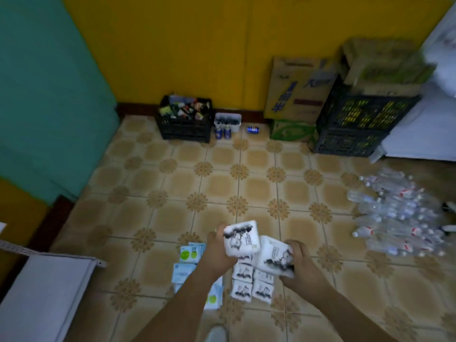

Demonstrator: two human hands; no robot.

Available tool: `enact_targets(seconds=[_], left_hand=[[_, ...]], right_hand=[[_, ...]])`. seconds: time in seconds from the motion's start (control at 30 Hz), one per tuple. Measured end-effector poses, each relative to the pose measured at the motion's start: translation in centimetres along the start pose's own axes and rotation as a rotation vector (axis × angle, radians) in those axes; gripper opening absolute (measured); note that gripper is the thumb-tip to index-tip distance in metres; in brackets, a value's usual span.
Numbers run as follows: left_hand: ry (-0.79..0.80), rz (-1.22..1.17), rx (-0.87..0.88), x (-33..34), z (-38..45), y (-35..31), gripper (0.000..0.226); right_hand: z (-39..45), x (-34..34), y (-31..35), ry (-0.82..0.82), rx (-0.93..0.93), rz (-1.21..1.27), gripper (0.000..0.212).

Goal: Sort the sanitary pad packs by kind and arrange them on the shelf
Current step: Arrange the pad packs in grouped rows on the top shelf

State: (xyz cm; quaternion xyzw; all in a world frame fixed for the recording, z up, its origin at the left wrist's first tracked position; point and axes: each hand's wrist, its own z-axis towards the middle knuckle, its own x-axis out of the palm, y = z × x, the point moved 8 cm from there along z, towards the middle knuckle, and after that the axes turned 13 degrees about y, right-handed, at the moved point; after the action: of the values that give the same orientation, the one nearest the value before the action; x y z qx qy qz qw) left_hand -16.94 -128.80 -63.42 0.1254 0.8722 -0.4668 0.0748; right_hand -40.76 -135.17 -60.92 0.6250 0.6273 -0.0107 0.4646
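Note:
My left hand (217, 253) grips a white pad pack with black ink-style print (242, 238), held above the floor. My right hand (297, 264) grips a second pack of the same kind (276, 259) just to its right, the two packs touching. Below them on the tiled floor lie several more white-and-black packs (253, 283) in a tight cluster. To their left, partly hidden by my left forearm, lie several light-blue packs with green circles (190, 254). A white shelf surface (42, 292) shows at the lower left.
A heap of plastic water bottles (394, 218) lies on the floor at right. Along the yellow wall stand a black crate of small items (185, 122), a white tub (227, 122), a can (253, 130), cardboard boxes (298, 92) and stacked black crates (357, 124). My shoe (216, 334) is at the bottom.

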Motion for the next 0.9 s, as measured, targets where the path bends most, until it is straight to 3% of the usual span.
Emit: enact_targets(seconds=[0.13, 0.23, 0.3, 0.43, 0.53, 0.63, 0.7, 0.9], left_hand=[[-0.133, -0.272, 0.185, -5.5, -13.0, -11.4, 0.066], [-0.333, -0.422, 0.284, -9.2, -21.8, -15.4, 0.04], [-0.497, -0.479, 0.337, -11.5, -27.8, -16.3, 0.046], [-0.829, -0.593, 0.333, -14.9, -40.3, -15.6, 0.085], [-0.974, -0.669, 0.347, -17.0, -48.8, -13.9, 0.063], [-1.064, -0.706, 0.406, -18.6, -56.9, -11.7, 0.062], [-1.137, -0.737, 0.433, -19.7, -62.5, -10.1, 0.061], [-1.38, -0.688, 0.496, -23.5, -79.5, -4.5, 0.044]], right_hand=[[-8.2, -7.7, 12.1, -0.089, -0.208, 0.076, 0.082], [-12.8, -10.5, 20.4, -0.074, -0.349, 0.165, 0.077], [-15.5, -10.9, 25.8, -0.035, -0.49, 0.249, 0.076], [-20.2, -8.7, 35.8, 0.091, -0.732, 0.335, 0.088], [-23.7, -5.6, 42.7, 0.169, -0.802, 0.406, 0.099], [-27.2, -1.7, 49.5, 0.244, -0.92, 0.39, 0.065], [-29.3, 0.5, 54.2, 0.23, -0.981, 0.361, 0.055], [-35.1, 8.1, 68.5, 0.308, -1.071, 0.468, 0.096]])
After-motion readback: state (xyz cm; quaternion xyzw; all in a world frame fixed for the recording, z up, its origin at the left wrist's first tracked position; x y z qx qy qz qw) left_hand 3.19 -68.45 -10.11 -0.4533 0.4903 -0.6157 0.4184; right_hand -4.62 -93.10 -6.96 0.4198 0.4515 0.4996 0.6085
